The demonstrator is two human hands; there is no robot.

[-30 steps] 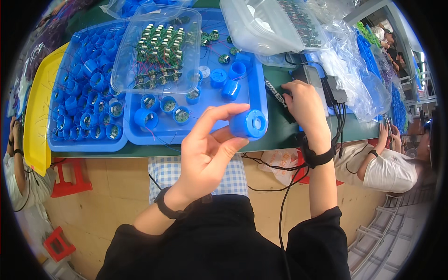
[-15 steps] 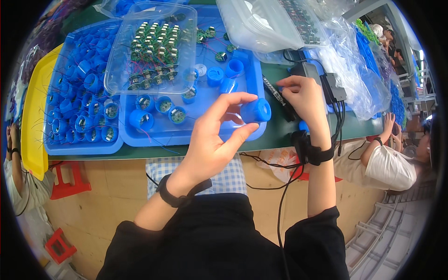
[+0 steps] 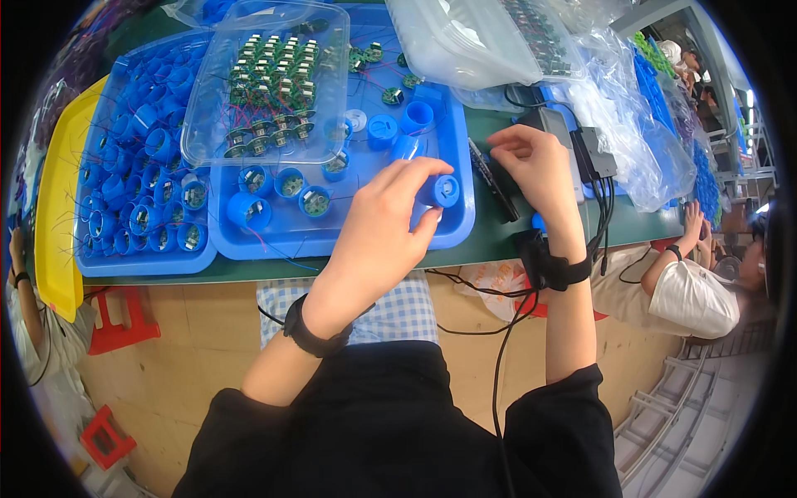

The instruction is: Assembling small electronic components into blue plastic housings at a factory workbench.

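Observation:
My left hand [image 3: 384,222] grips a blue plastic cylinder [image 3: 440,192] between thumb and fingers, just above the near right corner of a blue tray [image 3: 390,240]. My right hand [image 3: 534,169] hovers with loosely spread fingers over a thin black tool [image 3: 491,178] and a black box [image 3: 591,155] on the green table; whether it touches them is unclear. A black strap with a cord wraps my right wrist [image 3: 554,267]. Several blue cylinders with round circuit parts [image 3: 282,184] stand in the tray.
A second blue tray [image 3: 124,265] full of blue cylinders sits to the left, beside a yellow tray [image 3: 51,216]. A clear lid over small circuit boards [image 3: 266,83] rests above. Plastic bags [image 3: 614,108] lie at the right. Another person [image 3: 689,290] sits at the right.
My left hand has carried the blue cylinder forward and down to the tray's near right corner. My right hand lifted slightly off the black tool and spread its fingers.

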